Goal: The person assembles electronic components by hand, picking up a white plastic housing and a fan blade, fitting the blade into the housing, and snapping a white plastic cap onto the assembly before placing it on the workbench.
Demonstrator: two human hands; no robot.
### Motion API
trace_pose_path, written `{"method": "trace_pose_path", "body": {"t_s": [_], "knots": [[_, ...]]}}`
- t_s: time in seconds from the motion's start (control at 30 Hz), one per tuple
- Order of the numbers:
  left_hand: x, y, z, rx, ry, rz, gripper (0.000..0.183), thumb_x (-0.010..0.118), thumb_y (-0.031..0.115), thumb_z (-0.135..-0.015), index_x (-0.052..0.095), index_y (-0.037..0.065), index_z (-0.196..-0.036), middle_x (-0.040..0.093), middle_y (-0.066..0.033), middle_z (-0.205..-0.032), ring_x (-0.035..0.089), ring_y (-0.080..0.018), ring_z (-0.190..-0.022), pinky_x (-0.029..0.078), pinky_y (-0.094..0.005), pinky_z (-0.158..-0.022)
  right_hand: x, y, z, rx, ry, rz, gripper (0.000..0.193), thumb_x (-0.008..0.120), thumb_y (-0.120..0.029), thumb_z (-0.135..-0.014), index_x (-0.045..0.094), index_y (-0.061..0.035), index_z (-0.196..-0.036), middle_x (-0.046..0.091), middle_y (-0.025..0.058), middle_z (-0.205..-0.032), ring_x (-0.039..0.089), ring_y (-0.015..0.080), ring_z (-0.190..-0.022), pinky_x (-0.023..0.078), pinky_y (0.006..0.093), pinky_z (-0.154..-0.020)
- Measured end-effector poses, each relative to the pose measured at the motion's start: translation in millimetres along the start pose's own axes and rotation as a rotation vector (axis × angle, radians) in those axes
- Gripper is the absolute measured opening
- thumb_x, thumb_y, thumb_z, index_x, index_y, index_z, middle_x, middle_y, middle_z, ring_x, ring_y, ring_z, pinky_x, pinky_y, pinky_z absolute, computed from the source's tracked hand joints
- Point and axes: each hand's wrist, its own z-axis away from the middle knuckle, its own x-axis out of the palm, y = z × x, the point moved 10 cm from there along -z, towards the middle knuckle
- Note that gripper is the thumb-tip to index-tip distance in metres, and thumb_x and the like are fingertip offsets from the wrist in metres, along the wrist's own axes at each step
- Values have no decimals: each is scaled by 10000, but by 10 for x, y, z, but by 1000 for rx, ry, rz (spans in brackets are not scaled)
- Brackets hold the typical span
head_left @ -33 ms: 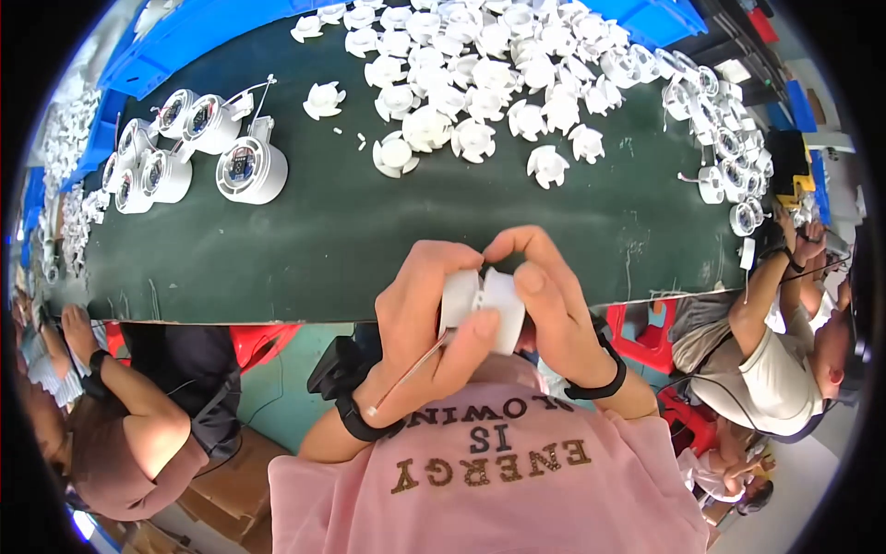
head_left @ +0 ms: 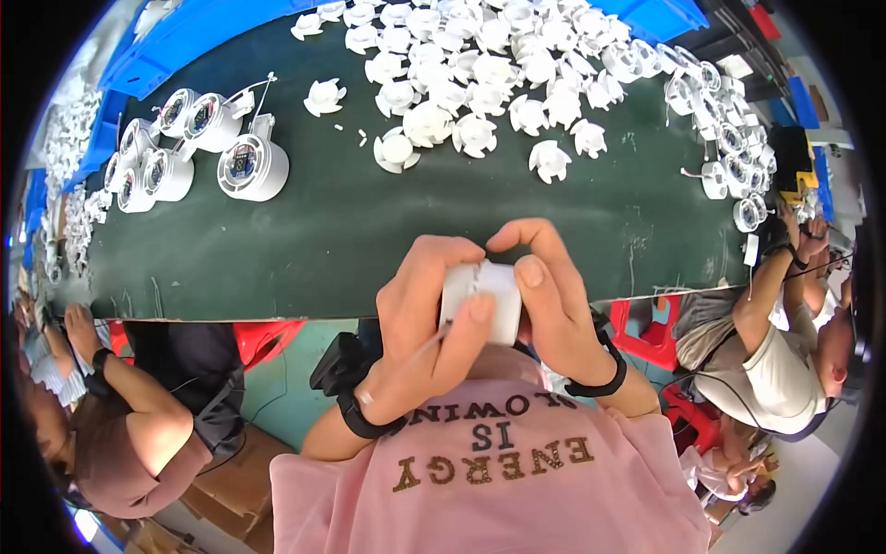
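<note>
In front of my chest, both hands are closed around a white plastic housing [head_left: 499, 300] with a seam running across it. My left hand [head_left: 420, 309] wraps its near-left side, the thumb pressing on the face beside the seam. My right hand [head_left: 565, 309] grips the right side with thumb and fingers. A thin pale wire [head_left: 399, 372] trails from the housing over my left palm and wrist. My fingers hide much of the part's underside and edges.
Many white bladed fan wheels [head_left: 475, 136] are heaped on the dark green table [head_left: 351, 245]. Round white housings with circuit boards [head_left: 253, 168] stand at left, and wired round parts [head_left: 734, 171] lie at right. Blue bins [head_left: 152, 69] line the back. People sit at both sides.
The white housing has tilted in my hands, and the dark gap at the top of its seam no longer shows. My left thumb has shifted slightly up and left.
</note>
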Motion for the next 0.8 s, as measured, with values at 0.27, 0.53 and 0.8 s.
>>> {"method": "trace_pose_path", "body": {"t_s": [0.27,0.53,0.8], "knots": [[82,-201,125,-247,39,214,310,405,250,-981,531,-28,-1038,574,-93,-821,508,-131,-698,414,-274,-608,102,-392,198,-583,-37,683,616,679,-39,-728,408,21,-1277,606,147,-1039,621,183,-861,492,304,-782],[120,-231,78,-349,9,297,378,376,302,-988,512,-35,-1092,596,-101,-890,529,-139,-768,430,-271,-675,-61,-349,285,-665,32,345,624,743,-102,-775,373,-2,-1267,629,105,-1005,612,113,-806,496,236,-635],[112,-136,56,-221,-26,151,359,386,293,-981,510,-35,-1059,579,-97,-809,509,-140,-689,419,-283,-618,33,-91,190,-521,-92,229,640,685,-230,-836,311,3,-1301,521,122,-1134,551,179,-1003,440,319,-863]]}}
